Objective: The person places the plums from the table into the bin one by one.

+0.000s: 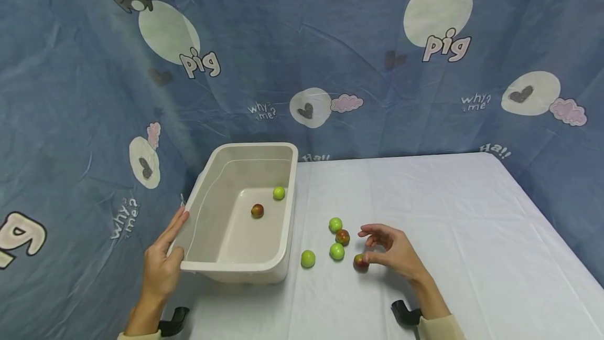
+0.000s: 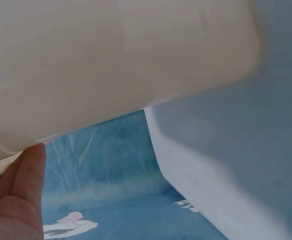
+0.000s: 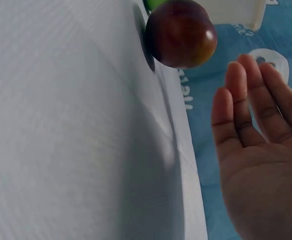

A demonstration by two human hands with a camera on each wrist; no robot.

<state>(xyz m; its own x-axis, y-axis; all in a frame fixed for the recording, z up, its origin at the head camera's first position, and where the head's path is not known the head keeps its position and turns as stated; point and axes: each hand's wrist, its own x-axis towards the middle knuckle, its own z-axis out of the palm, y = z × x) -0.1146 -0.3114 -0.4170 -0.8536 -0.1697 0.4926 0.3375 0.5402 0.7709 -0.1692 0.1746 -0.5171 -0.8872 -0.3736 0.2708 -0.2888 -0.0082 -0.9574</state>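
My left hand (image 1: 161, 266) holds the pale plastic bin (image 1: 195, 224) at its near left corner. Its thumb is by the front rim and its fingers lie along the left side. Inside the bin are a round green fruit (image 1: 279, 193) and a reddish-brown fruit (image 1: 257, 211). On the white cloth, my right hand (image 1: 395, 250) hovers over a dark red fruit (image 3: 180, 34), its thumb overlapping the fruit in the head view. The right wrist view shows spread fingers apart from that fruit. Left of it lie three green fruits (image 1: 337, 251) and another reddish-brown fruit (image 1: 342, 237).
A white cloth (image 1: 472, 256) covers the table, and its far edge meets a blue printed curtain (image 1: 264, 41). The curtain also hangs close along the bin's left side. Black straps or mounts (image 1: 406, 314) sit by both wrists.
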